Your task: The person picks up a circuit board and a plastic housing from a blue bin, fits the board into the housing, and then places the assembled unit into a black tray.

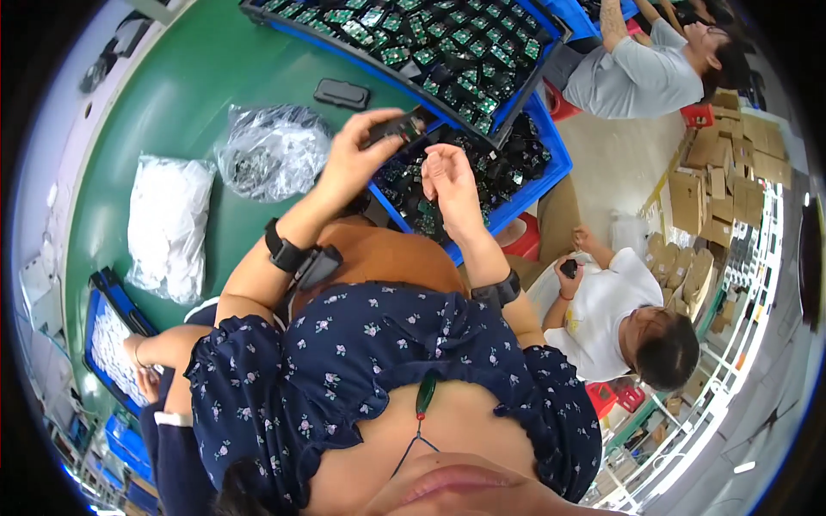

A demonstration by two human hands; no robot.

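My left hand (357, 155) holds a small black plastic housing (400, 130) with a circuit board in it, between thumb and fingers. To the right of it is my right hand (453, 189), apart from the housing, its fingers curled and closed; whatever it may pinch cannot be made out. Both hands are over the near edge of a blue bin (559, 156) that holds many black housings and boards. Beyond the hands, a dark-rimmed tray (391, 82) full of black housings with green boards overlaps this bin.
On the green table (198, 69) lie a flat black case (342, 94), a clear plastic bag of parts (275, 155) and a bag of white pieces (170, 224). Another person's hand (142, 357) is at a tray of white pieces on the left. Two people sit at the right.
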